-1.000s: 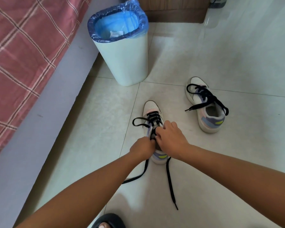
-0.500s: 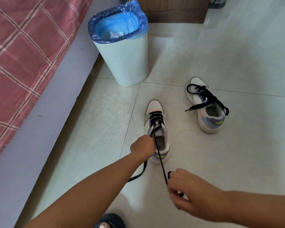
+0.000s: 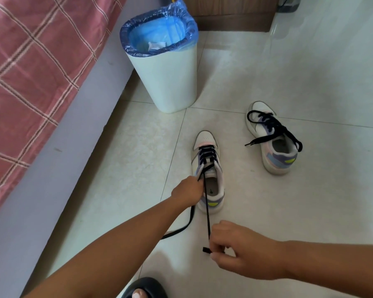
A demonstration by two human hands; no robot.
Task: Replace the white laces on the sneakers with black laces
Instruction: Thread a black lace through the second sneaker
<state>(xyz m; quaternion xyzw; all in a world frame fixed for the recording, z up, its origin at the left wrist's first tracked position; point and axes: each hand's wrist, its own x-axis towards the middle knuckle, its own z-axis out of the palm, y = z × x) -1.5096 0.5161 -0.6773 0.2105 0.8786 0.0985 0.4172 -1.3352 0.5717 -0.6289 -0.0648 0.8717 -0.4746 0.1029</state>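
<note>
Two hands: both on one black lace [image 3: 206, 208], near sneaker [image 3: 208, 171] between them and the bin.
Right hand [image 3: 238, 247]: lower centre-right of frame, nearest the camera; fingertips pinched together on the lace close to its tip [image 3: 206, 250].
Lace run: taut, nearly straight up the frame from that pinch, over the heel opening, to the top eyelets; long axis near-vertical, leaning slightly left toward the top.
Left hand [image 3: 188, 191]: centre of frame, curled at the shoe's left side, clamped on the other lace end, whose slack trails down-left on the tile.
Near sneaker: centre, toe toward the top of frame, heel toward the camera; long axis in line with the taut lace.
Coming move: probably more pull toward the lower frame, or the tying; right hand directly behind the heel, left hand closer to the eyelets.
Far sneaker [image 3: 271, 138]: right of centre, well apart, already black-laced, ends loose, toe toward upper left.
Bin [image 3: 166, 78]: upper centre, blue liner.
Bed [image 3: 30, 61]: left edge.
</note>
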